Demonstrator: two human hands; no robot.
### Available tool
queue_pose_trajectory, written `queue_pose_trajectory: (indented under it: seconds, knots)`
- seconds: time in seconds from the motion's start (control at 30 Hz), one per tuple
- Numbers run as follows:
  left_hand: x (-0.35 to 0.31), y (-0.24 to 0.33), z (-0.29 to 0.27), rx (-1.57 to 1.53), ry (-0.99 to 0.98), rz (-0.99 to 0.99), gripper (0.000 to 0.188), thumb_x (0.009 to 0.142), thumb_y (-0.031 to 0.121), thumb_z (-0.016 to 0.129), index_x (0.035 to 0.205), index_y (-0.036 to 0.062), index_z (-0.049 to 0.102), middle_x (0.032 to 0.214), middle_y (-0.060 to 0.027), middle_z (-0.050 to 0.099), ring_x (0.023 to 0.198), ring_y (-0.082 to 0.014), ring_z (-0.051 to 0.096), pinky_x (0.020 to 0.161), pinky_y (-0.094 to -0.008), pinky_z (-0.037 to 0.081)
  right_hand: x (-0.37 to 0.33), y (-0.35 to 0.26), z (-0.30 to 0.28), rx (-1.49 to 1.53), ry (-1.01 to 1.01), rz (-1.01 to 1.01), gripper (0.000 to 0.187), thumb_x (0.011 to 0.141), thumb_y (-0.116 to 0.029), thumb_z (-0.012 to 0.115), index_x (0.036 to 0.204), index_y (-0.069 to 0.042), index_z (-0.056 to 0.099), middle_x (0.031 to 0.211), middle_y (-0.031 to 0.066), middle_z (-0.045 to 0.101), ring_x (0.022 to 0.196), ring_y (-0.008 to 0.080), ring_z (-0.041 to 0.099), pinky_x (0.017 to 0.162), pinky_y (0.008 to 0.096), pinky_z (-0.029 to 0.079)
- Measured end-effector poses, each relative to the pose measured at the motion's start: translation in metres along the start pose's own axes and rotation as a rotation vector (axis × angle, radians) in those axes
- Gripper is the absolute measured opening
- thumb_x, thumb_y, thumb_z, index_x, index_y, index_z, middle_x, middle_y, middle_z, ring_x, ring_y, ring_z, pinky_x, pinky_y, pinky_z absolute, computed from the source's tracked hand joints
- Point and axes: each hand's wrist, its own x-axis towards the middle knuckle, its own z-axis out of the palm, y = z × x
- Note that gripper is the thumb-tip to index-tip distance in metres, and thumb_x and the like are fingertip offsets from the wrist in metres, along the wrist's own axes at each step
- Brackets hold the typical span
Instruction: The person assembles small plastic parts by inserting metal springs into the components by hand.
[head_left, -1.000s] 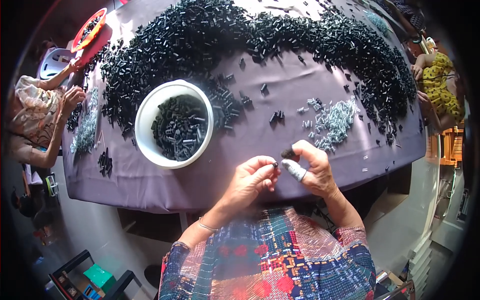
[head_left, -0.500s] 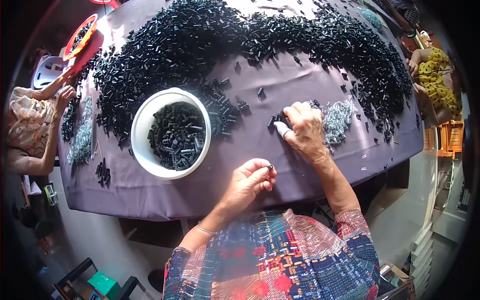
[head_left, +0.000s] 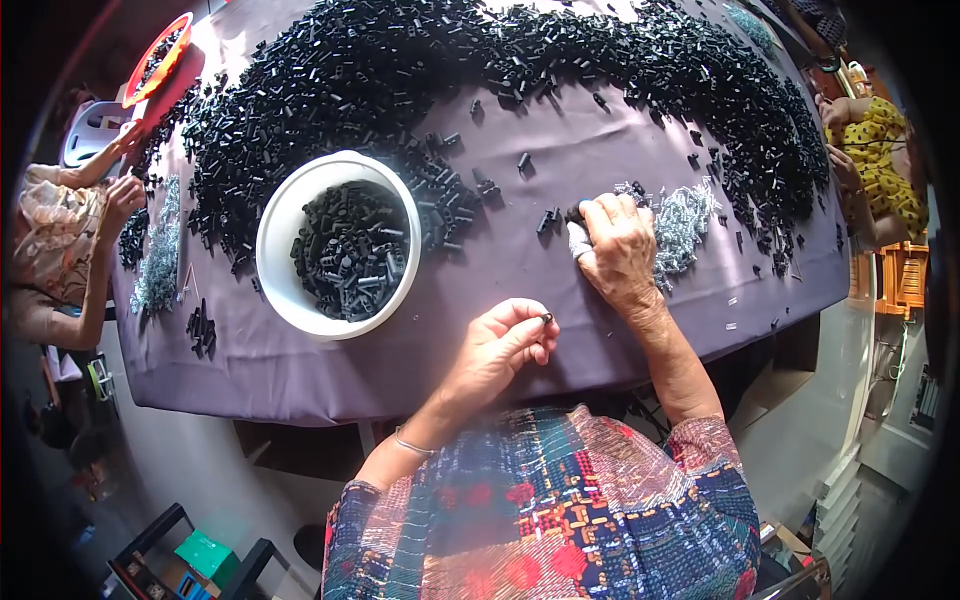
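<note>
Head view: left hand (head_left: 505,345) pinches 1 small black piece (head_left: 547,318) between thumb and forefinger, over the near part of the purple cloth (head_left: 300,385). Piece looks dark and stubby, mostly hidden by the fingertips. Right hand (head_left: 622,255), farther and to the right, fingers curled down beside the clear pieces (head_left: 685,230); can't tell if gripping. Left: 1 white bucket (head_left: 283,265) of black parts.

Large purple-draped table (head_left: 290,385), bright light patches (head_left: 222,48) toward its far side, pale grey floor (head_left: 195,455), whitish plastic chair (head_left: 80,142) at left, orange wooden furniture (head_left: 905,285) at right, possibly seating, black frame (head_left: 150,532) at lower left
</note>
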Motion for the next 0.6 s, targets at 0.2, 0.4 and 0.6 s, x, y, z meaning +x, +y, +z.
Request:
queue_pose_trajectory:
  seconds: [0.2, 0.4, 0.6]
  knots:
    - [-0.003, -0.001, 0.002, -0.004, 0.024, 0.014, 0.013, 0.092, 0.009, 0.059, 0.102, 0.0018, 0.058, 0.094, -0.0087, 0.064, 0.079, -0.0134, 0.06, 0.068, -0.0254, 0.05, -0.005, 0.005, 0.003, 0.171, 0.079, -0.039, 0.021, 0.07, -0.016, 0.068, 0.087, -0.007, 0.058, 0.085, 0.0078, 0.057, 0.084, 0.0264, 0.055, 0.074, 0.0402, 0.039]
    - [-0.006, 0.004, 0.006, 0.106, 0.069, 0.123, 0.014, 0.095, 0.011, 0.055, 0.104, 0.0006, 0.056, 0.092, -0.0078, 0.063, 0.077, -0.0116, 0.058, 0.068, -0.0231, 0.048, -0.034, -0.008, -0.028, 1.033, -0.093, 0.236, 0.03, 0.075, 0.002, 0.07, 0.103, 0.001, 0.061, 0.087, 0.0079, 0.066, 0.075, 0.0131, 0.062, 0.07, 0.026, 0.051]
    - [-0.01, 0.009, 0.012, 0.175, 0.087, 0.148, 0.015, 0.093, 0.01, 0.057, 0.104, -0.0004, 0.057, 0.092, -0.0081, 0.064, 0.076, -0.0108, 0.058, 0.069, -0.0226, 0.048, -0.05, -0.018, -0.04, 1.422, -0.211, 0.348, 0.027, 0.076, 0.013, 0.064, 0.1, 0.004, 0.061, 0.096, 0.0075, 0.064, 0.088, 0.0139, 0.061, 0.081, 0.027, 0.05]
